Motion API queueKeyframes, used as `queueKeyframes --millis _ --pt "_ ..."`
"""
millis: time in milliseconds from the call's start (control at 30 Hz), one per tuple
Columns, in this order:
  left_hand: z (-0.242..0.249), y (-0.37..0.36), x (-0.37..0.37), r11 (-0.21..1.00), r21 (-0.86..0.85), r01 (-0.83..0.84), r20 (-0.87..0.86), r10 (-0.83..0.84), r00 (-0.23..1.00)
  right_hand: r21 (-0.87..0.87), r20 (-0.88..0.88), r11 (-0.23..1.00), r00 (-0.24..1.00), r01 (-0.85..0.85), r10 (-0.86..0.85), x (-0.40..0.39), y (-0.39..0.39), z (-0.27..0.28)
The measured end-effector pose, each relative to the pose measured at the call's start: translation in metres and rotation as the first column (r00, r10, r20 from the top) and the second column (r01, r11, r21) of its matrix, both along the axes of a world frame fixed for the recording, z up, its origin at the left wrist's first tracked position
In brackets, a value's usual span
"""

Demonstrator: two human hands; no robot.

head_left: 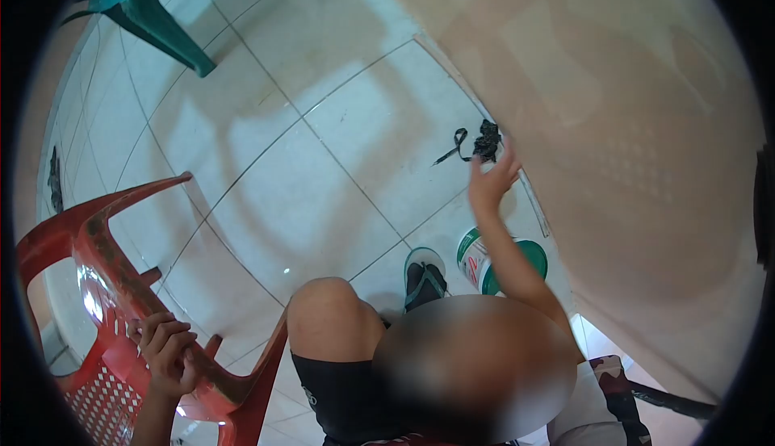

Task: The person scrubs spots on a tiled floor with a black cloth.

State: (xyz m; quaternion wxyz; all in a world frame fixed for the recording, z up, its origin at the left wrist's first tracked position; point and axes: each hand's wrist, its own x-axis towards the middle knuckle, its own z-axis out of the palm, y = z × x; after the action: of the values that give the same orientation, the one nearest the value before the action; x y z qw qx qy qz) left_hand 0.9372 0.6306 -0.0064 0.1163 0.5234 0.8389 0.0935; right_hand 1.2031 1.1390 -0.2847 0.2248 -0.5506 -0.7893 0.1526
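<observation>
My right hand (494,178) reaches out over the floor near the wall, fingers apart, its fingertips right at the lower edge of a crumpled black tangle (486,138). From that tangle a thin black strip (462,143) loops out to the left across the tile. On the other side, my left hand (168,353) is in front of a red plastic chair (121,276). Its fingers are curled inward, with a thin pale bit showing beside them; I cannot tell what it is.
A white and green pail (470,254) stands under my right forearm, beside a foot in a flip-flop (425,276). A green plastic chair (153,18) is at the top left. Along the right runs a beige wall (646,163). White tiles (323,188) cover the floor.
</observation>
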Motion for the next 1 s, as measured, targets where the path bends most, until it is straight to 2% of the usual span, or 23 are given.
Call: queueKeyframes --millis 33,100,133,200,233,300,367,433,500,667,733,767,900,1000 --pt "-0.001 -0.001 0.001 0.999 -0.005 -0.031 0.017 0.031 0.999 0.026 -0.016 0.999 1.0 -0.027 0.027 0.0 -0.023 0.0" --pt "-0.001 -0.003 0.002 1.0 -0.011 -0.013 -0.004 0.013 1.0 -0.147 0.001 0.987 0.998 0.064 -0.064 0.002 -0.067 -0.001" --pt "-0.002 -0.004 0.003 0.999 -0.004 -0.032 0.013 0.032 0.999 -0.142 -0.003 0.987 0.997 0.073 -0.074 0.009 -0.079 -0.003" --pt "-0.002 -0.005 0.001 1.0 -0.005 -0.027 0.028 0.027 0.999 -0.197 0.171 0.972 0.981 0.131 -0.097 0.023 -0.098 -0.011" --pt "-0.001 -0.005 0.0 1.0 -0.007 -0.007 0.031 0.008 0.999 -0.198 0.174 0.969 0.978 0.15 -0.115 0.035 -0.099 -0.021" --pt "-0.001 -0.007 0.0 0.999 -0.032 -0.002 0.005 0.002 1.0 -0.135 0.093 0.986 0.992 0.103 -0.091 0.057 -0.099 -0.03" --pt "-0.001 -0.013 -0.001 0.998 -0.056 0.009 0.037 -0.007 0.999 -0.139 0.112 0.987 0.992 0.08 -0.064 0.066 -0.106 -0.028" --pt "0.0 -0.014 -0.002 0.995 -0.098 0.028 -0.011 -0.029 1.0 -0.144 0.07 0.99 0.997 -0.005 0.015 0.073 -0.108 -0.027" --pt "0.0 -0.015 -0.003 0.995 -0.1 0.011 0.04 -0.007 0.999 -0.155 0.074 0.988 0.997 -0.025 0.037 0.08 -0.112 -0.025" --pt "-0.003 -0.017 -0.002 0.999 -0.047 0.001 0.024 0.0 1.0 -0.144 0.055 0.986 0.994 -0.085 0.094 0.11 -0.117 -0.026" --pt "-0.004 -0.018 -0.003 0.999 -0.038 0.003 0.027 -0.002 1.0 -0.121 0.152 0.983 0.976 -0.137 0.155 0.128 -0.116 -0.027" --pt "-0.004 -0.019 -0.004 0.999 -0.034 0.01 0.032 -0.009 0.999 -0.118 0.146 0.982 0.976 -0.145 0.162 0.137 -0.115 -0.028" --pt "-0.002 -0.015 -0.003 0.999 -0.043 -0.017 0.02 0.018 1.0 -0.168 0.27 0.98 0.95 -0.111 0.154 0.179 -0.113 -0.03" --pt "-0.004 -0.017 -0.002 0.999 -0.037 -0.014 0.007 0.014 1.0 -0.162 0.409 0.983 0.912 0.086 -0.012 0.192 -0.108 -0.036"
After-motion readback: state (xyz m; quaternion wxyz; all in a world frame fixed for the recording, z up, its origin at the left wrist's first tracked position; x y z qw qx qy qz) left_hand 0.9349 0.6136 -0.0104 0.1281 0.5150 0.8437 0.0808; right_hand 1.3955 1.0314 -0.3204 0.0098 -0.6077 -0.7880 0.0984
